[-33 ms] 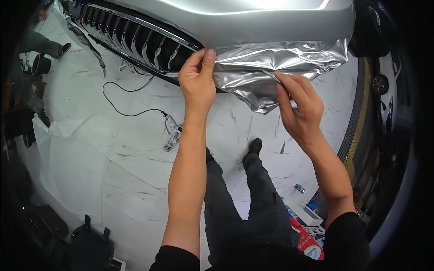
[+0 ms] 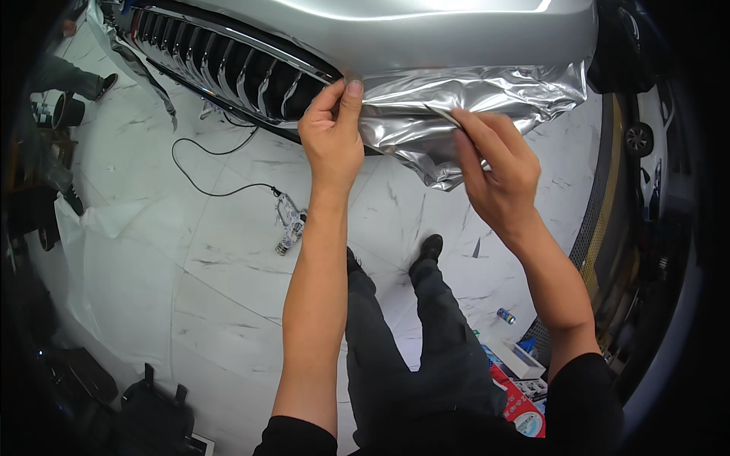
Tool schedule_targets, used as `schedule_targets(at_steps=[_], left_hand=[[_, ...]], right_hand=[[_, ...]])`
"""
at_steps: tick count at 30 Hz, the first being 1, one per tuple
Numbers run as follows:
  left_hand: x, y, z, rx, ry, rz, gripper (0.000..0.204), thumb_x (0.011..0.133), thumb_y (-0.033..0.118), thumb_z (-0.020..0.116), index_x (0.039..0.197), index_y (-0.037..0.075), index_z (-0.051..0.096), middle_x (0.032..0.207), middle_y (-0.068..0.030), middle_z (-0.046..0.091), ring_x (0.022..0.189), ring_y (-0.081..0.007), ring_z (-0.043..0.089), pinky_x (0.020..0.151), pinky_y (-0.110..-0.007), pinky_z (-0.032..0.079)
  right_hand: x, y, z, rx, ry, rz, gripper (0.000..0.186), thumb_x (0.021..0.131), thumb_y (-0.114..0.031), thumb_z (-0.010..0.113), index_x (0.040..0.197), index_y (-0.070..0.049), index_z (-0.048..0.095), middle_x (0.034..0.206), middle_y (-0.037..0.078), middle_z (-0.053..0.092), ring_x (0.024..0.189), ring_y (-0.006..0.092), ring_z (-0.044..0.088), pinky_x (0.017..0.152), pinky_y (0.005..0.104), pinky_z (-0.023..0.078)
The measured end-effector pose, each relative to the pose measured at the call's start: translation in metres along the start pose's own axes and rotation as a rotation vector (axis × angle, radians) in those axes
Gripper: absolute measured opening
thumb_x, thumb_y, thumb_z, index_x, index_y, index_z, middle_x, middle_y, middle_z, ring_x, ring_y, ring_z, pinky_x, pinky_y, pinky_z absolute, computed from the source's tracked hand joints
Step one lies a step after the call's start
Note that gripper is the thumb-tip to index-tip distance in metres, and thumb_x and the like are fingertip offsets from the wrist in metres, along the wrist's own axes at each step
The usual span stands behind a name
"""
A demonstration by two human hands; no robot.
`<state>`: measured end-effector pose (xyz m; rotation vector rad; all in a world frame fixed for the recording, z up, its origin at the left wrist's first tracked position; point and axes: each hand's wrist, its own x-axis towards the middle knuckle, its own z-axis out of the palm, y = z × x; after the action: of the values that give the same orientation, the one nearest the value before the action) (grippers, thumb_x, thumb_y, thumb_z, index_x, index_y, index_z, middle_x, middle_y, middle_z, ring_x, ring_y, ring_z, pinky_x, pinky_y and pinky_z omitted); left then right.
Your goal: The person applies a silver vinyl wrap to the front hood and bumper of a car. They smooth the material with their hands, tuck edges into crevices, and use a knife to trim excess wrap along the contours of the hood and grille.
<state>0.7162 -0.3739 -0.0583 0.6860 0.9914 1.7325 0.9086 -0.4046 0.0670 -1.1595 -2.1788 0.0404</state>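
Observation:
A silver car bumper (image 2: 456,34) spans the top of the view, its black-and-chrome grille (image 2: 228,64) at left. Crinkled silver film (image 2: 502,91) hangs off the bumper right of the grille. My left hand (image 2: 332,137) pinches the film at the grille's corner, thumb uppermost. My right hand (image 2: 498,171) is lower and to the right over the film, fingers closed on a thin strip (image 2: 441,114), too small to tell whether tool or film edge.
A heat-gun-like tool (image 2: 291,222) with a cord lies on the marble floor. Another person's legs (image 2: 72,72) and translucent sheeting (image 2: 114,273) are at left, a black bag (image 2: 152,410) lower left. A spray can (image 2: 504,315), boxes (image 2: 511,359) and another car (image 2: 642,140) are at right.
My right hand has shifted slightly up and to the left along the film with the thin strip. My left hand stays at the grille's corner.

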Motion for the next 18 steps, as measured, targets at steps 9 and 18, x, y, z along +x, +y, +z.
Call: schedule_targets(at_steps=[9,18], left_hand=[[-0.005,0.01,-0.001,0.097,0.039,0.029,0.033,0.109,0.023,0.08,0.121,-0.007,0.078,0.097,0.0003,0.076,0.087,-0.0045,0.062,0.077,-0.02,0.048],[-0.003,0.003,0.009,0.062,0.107,0.087,0.034,0.111,0.026,0.077,0.123,-0.007,0.077,0.1,-0.0013,0.076,0.091,-0.0064,0.064,0.08,-0.022,0.049]], right_hand=[[0.008,-0.005,0.064,-0.221,0.147,-0.174,0.033,0.086,0.001,0.085,0.119,-0.006,0.082,0.1,0.004,0.078,0.082,0.0225,0.073,0.069,0.0339,0.058],[0.001,0.0,0.054,-0.223,0.095,-0.146,0.03,0.088,0.004,0.084,0.118,-0.002,0.082,0.098,0.009,0.081,0.08,0.0233,0.075,0.071,0.034,0.06]])
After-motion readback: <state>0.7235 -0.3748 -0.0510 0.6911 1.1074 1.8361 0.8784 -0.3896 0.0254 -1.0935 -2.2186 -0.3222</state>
